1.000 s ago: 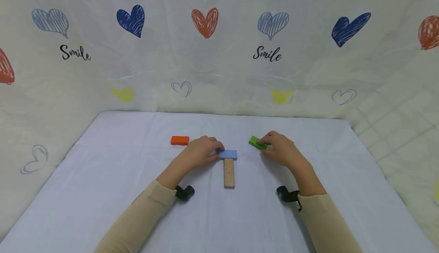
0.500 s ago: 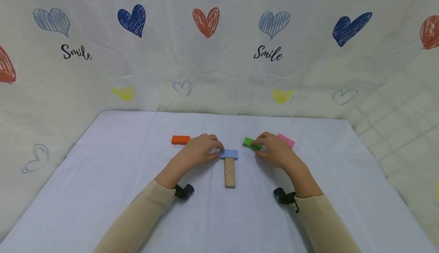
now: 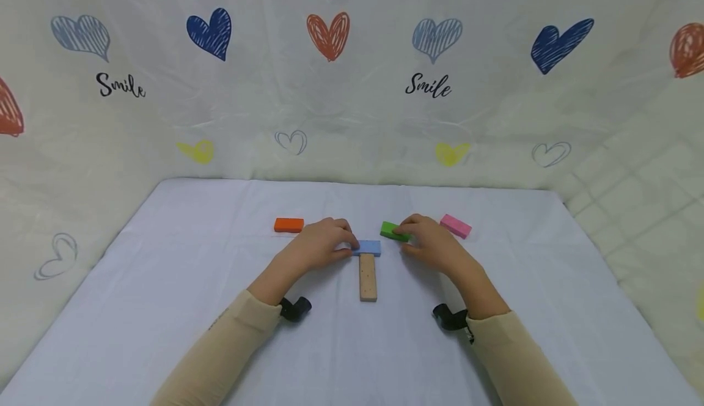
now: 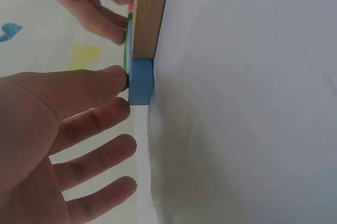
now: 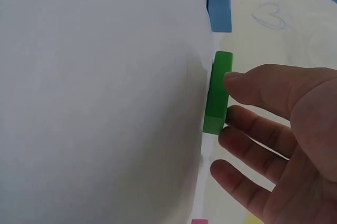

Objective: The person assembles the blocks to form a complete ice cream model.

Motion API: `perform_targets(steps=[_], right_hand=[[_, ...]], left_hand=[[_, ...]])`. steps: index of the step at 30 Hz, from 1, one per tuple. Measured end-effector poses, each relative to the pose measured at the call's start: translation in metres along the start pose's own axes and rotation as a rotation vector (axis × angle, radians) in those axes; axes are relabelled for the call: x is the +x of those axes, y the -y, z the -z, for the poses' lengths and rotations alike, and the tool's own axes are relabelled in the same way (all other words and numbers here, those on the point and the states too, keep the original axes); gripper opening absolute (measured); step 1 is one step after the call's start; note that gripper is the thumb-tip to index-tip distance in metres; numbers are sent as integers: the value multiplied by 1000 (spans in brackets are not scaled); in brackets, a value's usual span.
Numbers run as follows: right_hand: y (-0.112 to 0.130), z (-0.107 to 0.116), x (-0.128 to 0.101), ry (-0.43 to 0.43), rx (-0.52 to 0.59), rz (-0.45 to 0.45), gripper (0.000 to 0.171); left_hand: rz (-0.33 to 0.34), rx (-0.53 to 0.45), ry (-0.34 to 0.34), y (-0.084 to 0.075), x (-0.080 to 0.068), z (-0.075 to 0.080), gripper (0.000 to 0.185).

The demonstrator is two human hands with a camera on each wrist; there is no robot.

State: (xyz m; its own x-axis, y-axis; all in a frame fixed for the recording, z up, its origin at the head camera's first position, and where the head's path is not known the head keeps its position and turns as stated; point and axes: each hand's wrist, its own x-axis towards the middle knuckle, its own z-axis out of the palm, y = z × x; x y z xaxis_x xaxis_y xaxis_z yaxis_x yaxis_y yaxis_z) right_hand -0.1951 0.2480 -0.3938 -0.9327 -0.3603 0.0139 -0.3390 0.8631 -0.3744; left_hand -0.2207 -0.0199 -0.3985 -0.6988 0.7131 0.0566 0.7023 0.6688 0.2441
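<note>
A blue block (image 3: 367,247) lies crosswise on the white table (image 3: 165,308), capping the far end of a plain wooden block (image 3: 367,276) in a T shape. My left hand (image 3: 323,244) rests beside it, thumb tip against the blue block's (image 4: 139,81) left end, with the other fingers (image 4: 100,153) stretched out. Just right of the blue block sits a green block (image 3: 390,230). My right hand (image 3: 434,244) holds its right end. In the right wrist view the thumb and fingertips (image 5: 237,121) pinch the green block (image 5: 218,92), with the blue block (image 5: 219,10) just beyond it.
An orange block (image 3: 288,225) lies left of my left hand and a pink block (image 3: 455,225) right of my right hand. A cloth backdrop with printed hearts (image 3: 330,36) walls in the far and side edges of the table.
My right hand has brought the green block leftwards, close to the blue block, uncovering the pink block behind it. My left hand and the blue and wooden blocks have stayed put.
</note>
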Motion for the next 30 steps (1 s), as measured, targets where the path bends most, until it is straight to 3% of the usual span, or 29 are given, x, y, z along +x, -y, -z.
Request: perform_targets(steps=[17,27,30], right_hand=[[19,-10,5,35,-49,151,35],[27,-11,9,55,-19,173,39],[26,-8,12,58,-13,137,40]], left_hand=[[0,1,4,-1,-1,1,18],[3,-2,3,1,0,1,18],[-3,-2,2,2,2,0,18]])
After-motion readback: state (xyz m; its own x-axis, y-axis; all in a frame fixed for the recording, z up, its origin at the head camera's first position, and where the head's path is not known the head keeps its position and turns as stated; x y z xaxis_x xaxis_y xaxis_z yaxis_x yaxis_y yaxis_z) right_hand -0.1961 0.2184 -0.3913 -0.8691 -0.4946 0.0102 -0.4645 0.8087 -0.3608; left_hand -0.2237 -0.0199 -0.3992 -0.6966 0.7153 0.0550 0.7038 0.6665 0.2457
